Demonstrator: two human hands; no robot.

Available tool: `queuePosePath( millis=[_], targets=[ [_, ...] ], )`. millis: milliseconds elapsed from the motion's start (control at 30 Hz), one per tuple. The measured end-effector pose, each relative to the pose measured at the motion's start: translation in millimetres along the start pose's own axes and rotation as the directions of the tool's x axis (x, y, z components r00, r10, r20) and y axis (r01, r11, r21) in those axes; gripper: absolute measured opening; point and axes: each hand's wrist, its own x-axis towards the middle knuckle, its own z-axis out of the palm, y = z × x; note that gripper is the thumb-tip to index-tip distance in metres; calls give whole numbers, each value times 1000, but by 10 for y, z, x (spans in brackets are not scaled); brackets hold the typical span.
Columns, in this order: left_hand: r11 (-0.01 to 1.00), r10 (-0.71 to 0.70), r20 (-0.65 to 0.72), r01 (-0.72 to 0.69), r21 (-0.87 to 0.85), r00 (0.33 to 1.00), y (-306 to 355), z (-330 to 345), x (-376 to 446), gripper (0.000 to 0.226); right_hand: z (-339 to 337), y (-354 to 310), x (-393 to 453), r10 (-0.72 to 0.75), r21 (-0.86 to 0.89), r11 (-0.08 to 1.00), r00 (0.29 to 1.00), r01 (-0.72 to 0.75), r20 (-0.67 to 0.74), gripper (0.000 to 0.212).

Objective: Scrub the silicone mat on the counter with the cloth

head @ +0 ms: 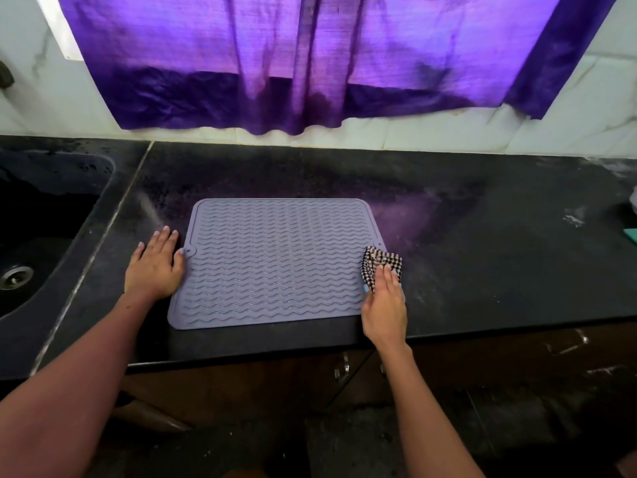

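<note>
A grey silicone mat (275, 263) with wavy ridges lies flat on the black counter (465, 243), near its front edge. My left hand (155, 267) rests flat on the counter at the mat's left edge, fingers spread, thumb touching the mat's small tab. My right hand (384, 305) presses a black-and-white checked cloth (381, 262) onto the mat's right edge, at the near right corner. The cloth bunches out beyond my fingertips; part of it is hidden under my palm.
A black sink (44, 229) with a metal drain (15, 276) is set into the counter at the left. A purple curtain (310, 63) hangs over the white tiled wall behind. A teal object (630, 234) shows at the right edge. Cabinet handles (343, 369) sit below the counter.
</note>
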Motion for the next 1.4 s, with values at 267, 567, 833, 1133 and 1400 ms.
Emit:
queuePosePath(
  millis=[267,567,833,1133,1400],
  targets=[
    [998,-59,145,57,13,988,62,-66,31,52,-386,37,171,313,583,762,949,-280,48,38],
    [998,-56,118,53,28,991,69,-56,-40,52,-52,-24,-37,107,-94,989,992,-113,-65,65],
    [999,-40,66,37,39,997,58,-31,-53,52,-1,17,-31,41,-194,980,999,-44,-18,70],
    [999,-36,67,34,25,997,68,-51,-72,52,-449,-283,243,390,475,808,921,-349,12,37],
    [999,-33,55,32,14,998,57,-38,-71,53,246,-416,-105,-78,-109,991,997,77,-10,64]
  ],
)
